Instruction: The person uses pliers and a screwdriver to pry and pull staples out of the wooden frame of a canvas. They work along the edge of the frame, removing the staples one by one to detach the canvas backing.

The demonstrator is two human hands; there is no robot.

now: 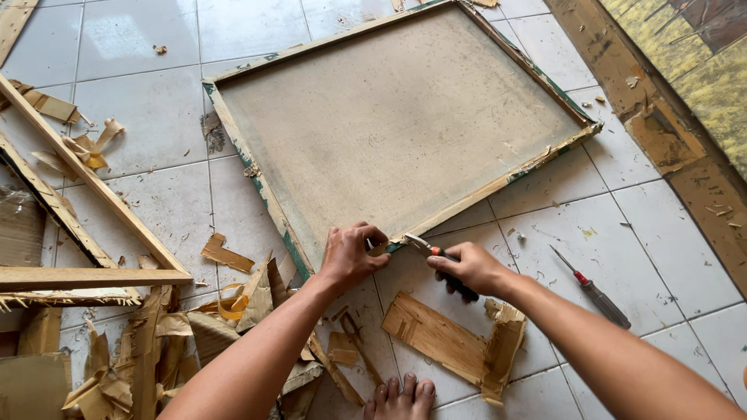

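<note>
A large framed canvas (pixel 397 117) lies face down on the white tiled floor, its wooden edge streaked with green paint. My left hand (pixel 350 253) grips the frame's near corner. My right hand (pixel 467 268) holds pliers (pixel 424 247) with dark handles, their jaws at the frame's near edge just right of the left hand. Both hands are closed on what they hold.
A screwdriver (pixel 591 289) with a dark handle lies on the tiles to the right. Torn plywood scraps (pixel 443 338) and paper shreds litter the floor near my toes (pixel 401 397). Bare wooden frame bars (pixel 85 187) lie at left. A painted board (pixel 669 109) runs along the right.
</note>
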